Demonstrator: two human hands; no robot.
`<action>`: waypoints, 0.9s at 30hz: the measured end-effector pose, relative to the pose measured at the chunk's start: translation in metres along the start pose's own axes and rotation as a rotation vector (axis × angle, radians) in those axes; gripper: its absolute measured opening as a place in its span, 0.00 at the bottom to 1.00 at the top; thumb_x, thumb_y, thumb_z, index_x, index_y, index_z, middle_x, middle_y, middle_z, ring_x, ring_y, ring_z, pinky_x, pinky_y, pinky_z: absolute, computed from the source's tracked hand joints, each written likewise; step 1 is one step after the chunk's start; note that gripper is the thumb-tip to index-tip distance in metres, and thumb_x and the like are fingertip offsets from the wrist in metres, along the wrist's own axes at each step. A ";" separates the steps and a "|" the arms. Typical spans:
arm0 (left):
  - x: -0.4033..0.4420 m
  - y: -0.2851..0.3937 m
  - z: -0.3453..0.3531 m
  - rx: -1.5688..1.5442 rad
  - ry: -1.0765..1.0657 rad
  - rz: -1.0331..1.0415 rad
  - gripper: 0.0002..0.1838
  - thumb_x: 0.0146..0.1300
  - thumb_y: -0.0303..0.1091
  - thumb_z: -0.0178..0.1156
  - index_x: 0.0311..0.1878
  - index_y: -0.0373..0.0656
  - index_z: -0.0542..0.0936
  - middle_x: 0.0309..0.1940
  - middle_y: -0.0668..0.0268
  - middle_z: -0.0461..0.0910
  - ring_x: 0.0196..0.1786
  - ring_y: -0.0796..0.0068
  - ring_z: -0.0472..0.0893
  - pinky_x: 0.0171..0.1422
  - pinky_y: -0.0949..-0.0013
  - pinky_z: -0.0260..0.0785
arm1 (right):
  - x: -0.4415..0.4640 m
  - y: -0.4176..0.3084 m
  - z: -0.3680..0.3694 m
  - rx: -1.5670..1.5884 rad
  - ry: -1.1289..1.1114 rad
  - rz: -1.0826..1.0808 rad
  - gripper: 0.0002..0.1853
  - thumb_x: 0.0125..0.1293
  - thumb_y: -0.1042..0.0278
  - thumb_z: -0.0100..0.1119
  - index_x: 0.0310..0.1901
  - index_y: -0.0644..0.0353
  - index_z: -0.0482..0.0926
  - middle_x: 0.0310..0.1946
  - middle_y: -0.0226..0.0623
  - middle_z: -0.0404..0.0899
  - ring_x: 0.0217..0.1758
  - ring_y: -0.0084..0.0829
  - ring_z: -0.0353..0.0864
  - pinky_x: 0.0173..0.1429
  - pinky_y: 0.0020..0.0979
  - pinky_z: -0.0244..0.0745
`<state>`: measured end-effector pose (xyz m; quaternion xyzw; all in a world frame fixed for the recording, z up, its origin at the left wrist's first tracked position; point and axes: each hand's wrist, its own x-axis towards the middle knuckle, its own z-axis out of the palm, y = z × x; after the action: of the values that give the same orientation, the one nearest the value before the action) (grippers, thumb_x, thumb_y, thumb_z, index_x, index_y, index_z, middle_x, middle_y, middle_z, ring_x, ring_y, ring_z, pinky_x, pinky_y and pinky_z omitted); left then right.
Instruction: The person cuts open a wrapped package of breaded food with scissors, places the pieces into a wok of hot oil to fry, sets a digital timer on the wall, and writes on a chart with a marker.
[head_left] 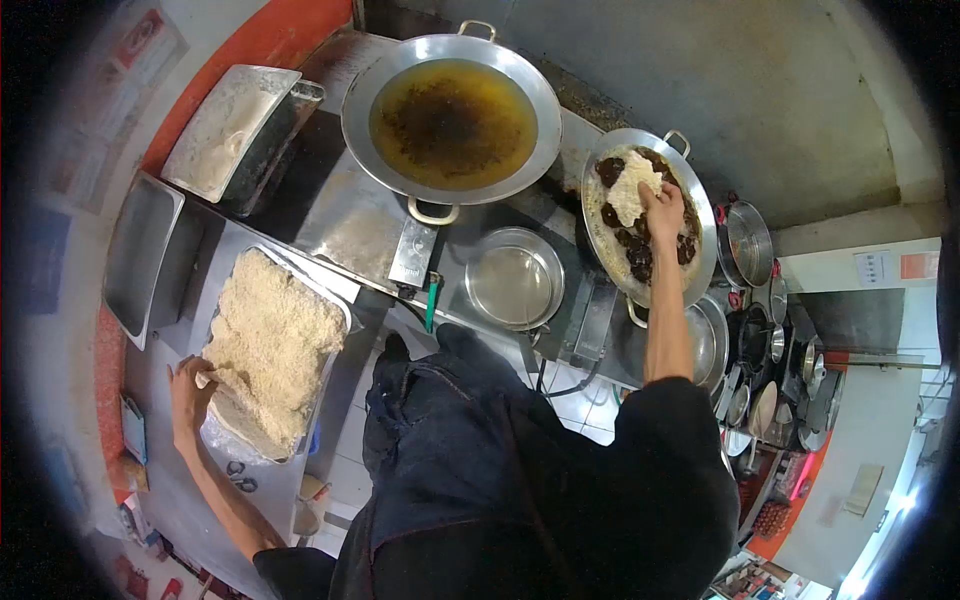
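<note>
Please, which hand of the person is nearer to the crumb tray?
Left. The left hand is at the left side of the crumb tray, pinching a flat piece; the right hand is farther away, holding a coated piece over the pan of dark pieces.

A wide wok (356, 115) of yellow-brown oil (455, 120), dark sediment at its middle, stands at the top of the view. Below it and to the right sits a round metal pan (515, 280), with a green-handled item (433, 303) nearby. On the left are a white-dusted rectangular container (215, 140) and a deeper steel bin (145, 262). A dark two-looped object (244, 485) lies on the worktop (165, 490). Metal pots (750, 240) crowd the right side, and notices (876, 267) hang on the wall (850, 270).
</note>
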<state>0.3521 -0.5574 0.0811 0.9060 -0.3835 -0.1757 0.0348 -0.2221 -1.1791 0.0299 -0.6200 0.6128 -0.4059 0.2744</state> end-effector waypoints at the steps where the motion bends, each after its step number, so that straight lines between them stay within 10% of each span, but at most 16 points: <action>1: -0.002 0.008 -0.005 0.001 -0.009 -0.022 0.13 0.51 0.26 0.68 0.42 0.45 0.83 0.46 0.64 0.83 0.67 0.56 0.73 0.82 0.40 0.40 | 0.009 0.007 0.000 -0.019 0.022 0.024 0.31 0.60 0.60 0.74 0.58 0.71 0.73 0.48 0.52 0.83 0.51 0.41 0.83 0.56 0.37 0.76; 9: -0.019 0.034 -0.009 0.025 0.070 -0.011 0.13 0.50 0.28 0.70 0.41 0.47 0.83 0.39 0.66 0.84 0.67 0.56 0.74 0.81 0.39 0.37 | 0.080 0.102 0.027 -0.406 -0.070 0.198 0.30 0.53 0.56 0.75 0.54 0.66 0.81 0.48 0.47 0.86 0.51 0.46 0.85 0.60 0.43 0.77; 15: -0.033 0.045 -0.013 0.024 0.144 0.018 0.12 0.50 0.22 0.68 0.38 0.47 0.83 0.40 0.67 0.85 0.68 0.58 0.73 0.83 0.41 0.36 | 0.038 -0.014 0.025 -0.166 0.133 -0.257 0.16 0.67 0.60 0.62 0.51 0.61 0.83 0.42 0.46 0.87 0.47 0.42 0.86 0.53 0.40 0.78; 22: -0.062 0.054 -0.015 0.093 0.267 -0.042 0.12 0.49 0.24 0.68 0.38 0.49 0.82 0.42 0.69 0.83 0.69 0.59 0.72 0.83 0.40 0.35 | -0.190 -0.210 0.121 0.305 -0.623 -0.436 0.15 0.65 0.60 0.69 0.50 0.56 0.83 0.46 0.35 0.83 0.50 0.33 0.83 0.58 0.34 0.77; 27: -0.083 0.069 -0.034 0.116 0.326 0.001 0.11 0.52 0.25 0.68 0.39 0.48 0.82 0.42 0.70 0.82 0.69 0.59 0.72 0.83 0.39 0.34 | -0.381 -0.264 0.210 0.526 -1.359 -0.871 0.47 0.57 0.51 0.72 0.74 0.58 0.60 0.70 0.49 0.64 0.74 0.49 0.61 0.81 0.46 0.53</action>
<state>0.2638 -0.5498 0.1504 0.9228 -0.3826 -0.0042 0.0445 0.1264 -0.8120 0.0783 -0.8258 -0.0929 -0.1438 0.5374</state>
